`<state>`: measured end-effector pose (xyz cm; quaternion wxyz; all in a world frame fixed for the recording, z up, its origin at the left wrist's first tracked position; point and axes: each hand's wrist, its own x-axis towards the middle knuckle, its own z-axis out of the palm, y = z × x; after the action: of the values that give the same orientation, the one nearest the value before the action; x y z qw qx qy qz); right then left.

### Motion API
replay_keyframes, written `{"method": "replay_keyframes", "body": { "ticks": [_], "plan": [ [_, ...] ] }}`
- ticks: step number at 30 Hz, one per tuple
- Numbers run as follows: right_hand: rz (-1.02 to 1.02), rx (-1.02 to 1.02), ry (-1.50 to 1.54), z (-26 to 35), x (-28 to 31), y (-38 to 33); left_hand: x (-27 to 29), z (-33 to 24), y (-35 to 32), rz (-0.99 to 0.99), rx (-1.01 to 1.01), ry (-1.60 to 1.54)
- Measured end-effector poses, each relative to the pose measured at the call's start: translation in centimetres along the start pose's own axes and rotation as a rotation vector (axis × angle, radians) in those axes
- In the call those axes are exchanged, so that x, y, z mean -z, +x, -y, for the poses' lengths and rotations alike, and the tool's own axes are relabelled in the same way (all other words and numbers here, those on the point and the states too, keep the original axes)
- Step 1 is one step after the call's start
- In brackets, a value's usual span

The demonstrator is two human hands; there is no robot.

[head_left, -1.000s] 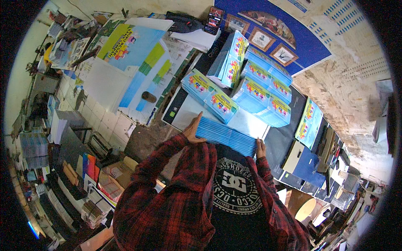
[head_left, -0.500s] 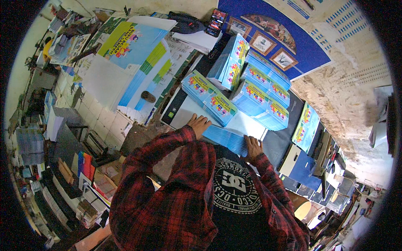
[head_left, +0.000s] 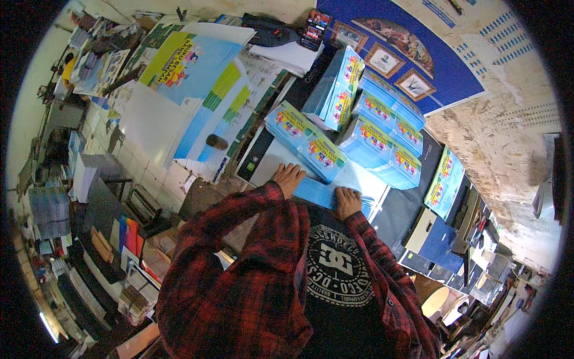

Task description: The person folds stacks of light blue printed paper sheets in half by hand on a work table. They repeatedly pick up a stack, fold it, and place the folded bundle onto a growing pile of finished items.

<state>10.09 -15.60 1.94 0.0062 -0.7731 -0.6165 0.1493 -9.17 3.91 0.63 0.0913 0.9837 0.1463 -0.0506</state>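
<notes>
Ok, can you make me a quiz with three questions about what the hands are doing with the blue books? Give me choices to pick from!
1. Where is the blue stack that both hands touch?
A. On the floor
B. On the worktop just in front of the person
C. On a wall shelf

2. What colour are the person's sleeves?
A. Red and black check
B. Plain yellow
C. White

3. How are the hands?
A. Both raised in the air
B. One in a pocket
C. Both pressed down on the stack

Answers:
1 B: the blue stack lies on the worktop by the chest.
2 A: the sleeves are checked red and black.
3 C: the left hand and the right hand rest on the stack's ends.
</notes>
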Motion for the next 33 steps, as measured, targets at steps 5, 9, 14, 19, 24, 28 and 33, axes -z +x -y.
{"method": "replay_keyframes", "body": {
  "ticks": [5, 9, 14, 19, 24, 28, 33],
  "plan": [
    [0.072, 0.065, 0.024, -1.8, -2.3, -0.9, 5.1, 4.9, 2.7, 0.177, -0.066, -0.537],
    [-0.007, 0.045, 0.079, -2.2, -3.6, -1.2, 13.3, 10.9, 12.6, -0.551, 0.211, -0.865],
    [-0.023, -0.048, 0.095, -0.9, -2.2, -0.6, 12.2, 18.9, 23.3, -0.816, 0.457, -0.344],
    [-0.101, -0.137, 0.155, 0.0, -2.1, -1.2, 11.7, 21.5, 27.9, -0.746, 0.420, -0.038],
    [-0.132, -0.170, 0.201, 1.3, 0.1, -0.5, 11.3, 23.7, 30.2, -0.574, 0.387, 0.098],
    [-0.118, -0.155, 0.150, 0.7, -0.8, -0.6, 12.7, 25.4, 32.0, -0.651, 0.366, 0.080],
    [-0.118, -0.142, 0.136, -0.3, -2.2, -0.9, 13.7, 26.5, 32.4, -0.814, 0.290, 0.049]
  ]
}}
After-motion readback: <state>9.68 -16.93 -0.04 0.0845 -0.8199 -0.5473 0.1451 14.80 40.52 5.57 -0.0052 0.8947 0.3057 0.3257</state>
